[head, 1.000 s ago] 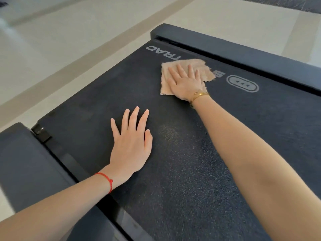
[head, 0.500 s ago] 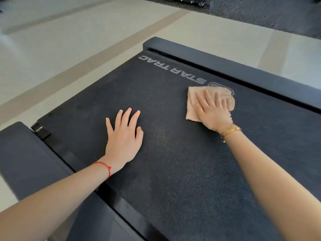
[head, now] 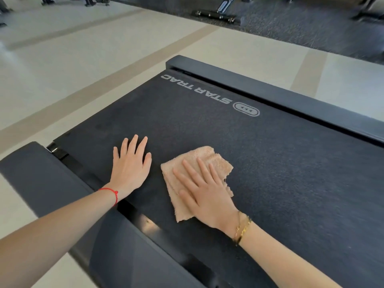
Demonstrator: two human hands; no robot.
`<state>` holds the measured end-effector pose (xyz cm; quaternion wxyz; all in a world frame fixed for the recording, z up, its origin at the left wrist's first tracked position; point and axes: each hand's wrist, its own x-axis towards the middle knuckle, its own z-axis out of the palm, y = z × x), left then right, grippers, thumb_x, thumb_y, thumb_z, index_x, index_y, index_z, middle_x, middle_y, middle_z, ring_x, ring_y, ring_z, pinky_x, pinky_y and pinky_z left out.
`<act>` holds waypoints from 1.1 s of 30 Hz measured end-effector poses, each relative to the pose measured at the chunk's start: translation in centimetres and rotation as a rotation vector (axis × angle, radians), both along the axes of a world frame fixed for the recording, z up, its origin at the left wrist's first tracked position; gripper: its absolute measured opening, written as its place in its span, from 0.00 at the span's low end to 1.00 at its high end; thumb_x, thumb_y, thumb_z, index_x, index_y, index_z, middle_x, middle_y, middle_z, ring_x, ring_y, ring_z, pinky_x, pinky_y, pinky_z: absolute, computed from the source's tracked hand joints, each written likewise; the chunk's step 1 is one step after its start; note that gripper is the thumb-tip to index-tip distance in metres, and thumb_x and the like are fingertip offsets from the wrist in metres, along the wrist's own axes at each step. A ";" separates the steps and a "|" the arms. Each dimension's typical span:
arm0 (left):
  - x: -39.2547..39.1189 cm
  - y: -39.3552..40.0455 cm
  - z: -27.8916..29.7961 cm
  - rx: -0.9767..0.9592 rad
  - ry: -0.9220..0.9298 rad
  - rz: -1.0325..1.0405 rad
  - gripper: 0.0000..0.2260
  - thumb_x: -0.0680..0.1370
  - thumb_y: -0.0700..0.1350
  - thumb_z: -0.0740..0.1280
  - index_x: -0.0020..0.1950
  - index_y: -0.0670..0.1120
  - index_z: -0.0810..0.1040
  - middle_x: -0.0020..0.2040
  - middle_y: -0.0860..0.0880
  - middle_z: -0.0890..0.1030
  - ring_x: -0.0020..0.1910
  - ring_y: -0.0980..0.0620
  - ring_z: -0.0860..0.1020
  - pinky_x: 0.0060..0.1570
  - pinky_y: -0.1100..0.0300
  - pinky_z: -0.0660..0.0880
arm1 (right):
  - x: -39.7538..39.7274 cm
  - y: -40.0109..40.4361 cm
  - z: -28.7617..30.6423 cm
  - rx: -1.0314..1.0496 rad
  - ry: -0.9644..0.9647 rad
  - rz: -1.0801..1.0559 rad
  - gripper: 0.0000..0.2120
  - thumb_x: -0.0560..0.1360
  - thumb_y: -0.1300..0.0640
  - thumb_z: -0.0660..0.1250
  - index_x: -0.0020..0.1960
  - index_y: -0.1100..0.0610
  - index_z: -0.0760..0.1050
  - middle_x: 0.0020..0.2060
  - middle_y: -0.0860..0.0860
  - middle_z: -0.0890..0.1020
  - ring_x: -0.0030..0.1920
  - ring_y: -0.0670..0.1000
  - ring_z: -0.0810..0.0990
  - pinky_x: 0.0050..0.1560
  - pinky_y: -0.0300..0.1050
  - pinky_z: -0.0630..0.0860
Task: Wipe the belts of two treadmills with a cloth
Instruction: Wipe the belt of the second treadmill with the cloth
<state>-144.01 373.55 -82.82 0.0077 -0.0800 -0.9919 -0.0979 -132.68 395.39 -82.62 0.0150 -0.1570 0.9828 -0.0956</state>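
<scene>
Pale tiled floor (head: 62, 65) with tan stripes (head: 99, 84) running diagonally past the machine. Dark carpet (head: 311, 28) at the top, beyond the tile. Black equipment base (head: 216, 15) sits on the carpet, more machine legs (head: 91, 1) top left, blurred. Another dark frame (head: 365, 11) top right.

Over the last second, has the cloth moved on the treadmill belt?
Yes. The cloth, pressed flat under the right hand, has slid away from the STAR TRAC logo toward the person, ending beside the left hand.
</scene>
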 end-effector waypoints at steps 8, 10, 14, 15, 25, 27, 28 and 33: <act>1.0 -4.0 1.2 -0.104 -0.103 -0.074 0.24 0.85 0.52 0.49 0.81 0.52 0.50 0.81 0.49 0.52 0.80 0.45 0.50 0.77 0.42 0.52 | -10.3 -0.1 0.0 -0.006 -0.069 -0.176 0.25 0.84 0.42 0.43 0.80 0.41 0.47 0.81 0.46 0.45 0.79 0.59 0.39 0.77 0.57 0.36; 1.3 -4.9 1.6 -0.113 -0.114 -0.070 0.24 0.85 0.52 0.49 0.81 0.51 0.51 0.81 0.48 0.52 0.80 0.45 0.51 0.77 0.43 0.52 | -12.8 -1.5 0.1 -0.027 -0.104 -0.229 0.25 0.84 0.42 0.42 0.81 0.42 0.46 0.81 0.47 0.45 0.79 0.60 0.38 0.77 0.58 0.35; 1.0 -6.9 1.7 -0.143 -0.090 -0.064 0.24 0.85 0.52 0.49 0.81 0.51 0.51 0.81 0.47 0.53 0.80 0.44 0.51 0.77 0.43 0.52 | -13.5 -5.2 0.0 -0.007 -0.074 -0.213 0.25 0.84 0.42 0.41 0.81 0.43 0.45 0.81 0.48 0.45 0.79 0.61 0.38 0.77 0.60 0.35; 0.6 -7.3 1.6 -0.156 -0.082 -0.069 0.24 0.85 0.52 0.49 0.81 0.50 0.51 0.81 0.47 0.53 0.80 0.44 0.51 0.77 0.43 0.52 | -12.8 -6.0 -0.2 0.003 -0.059 -0.171 0.26 0.84 0.42 0.41 0.81 0.43 0.46 0.81 0.48 0.45 0.79 0.61 0.38 0.76 0.59 0.35; -4.8 -10.9 0.1 -0.065 -0.042 -0.088 0.25 0.85 0.52 0.49 0.81 0.50 0.51 0.81 0.48 0.53 0.80 0.45 0.50 0.77 0.41 0.50 | -8.5 -6.3 -1.0 0.007 0.008 -0.078 0.25 0.82 0.39 0.41 0.79 0.37 0.48 0.80 0.42 0.46 0.80 0.57 0.41 0.78 0.56 0.39; -6.1 -11.6 0.0 -0.058 -0.042 -0.103 0.25 0.85 0.52 0.48 0.81 0.50 0.50 0.81 0.48 0.52 0.80 0.45 0.48 0.77 0.42 0.48 | -11.8 -6.1 -0.8 0.024 0.001 -0.225 0.25 0.83 0.41 0.43 0.80 0.39 0.49 0.80 0.44 0.47 0.80 0.58 0.41 0.77 0.58 0.40; -6.7 -12.0 -0.1 -0.058 -0.039 -0.111 0.25 0.85 0.52 0.48 0.81 0.50 0.49 0.81 0.49 0.51 0.80 0.46 0.48 0.77 0.42 0.48 | -13.6 -6.3 -0.6 0.009 -0.011 -0.299 0.25 0.84 0.41 0.43 0.80 0.40 0.49 0.81 0.45 0.47 0.80 0.59 0.41 0.77 0.59 0.40; -10.2 -13.7 -0.4 -0.020 -0.014 -0.130 0.24 0.85 0.51 0.48 0.81 0.49 0.49 0.81 0.47 0.51 0.80 0.45 0.48 0.77 0.41 0.48 | -20.3 -10.5 -0.4 -0.018 -0.063 -0.403 0.26 0.83 0.40 0.40 0.80 0.41 0.47 0.81 0.46 0.46 0.79 0.60 0.38 0.77 0.59 0.36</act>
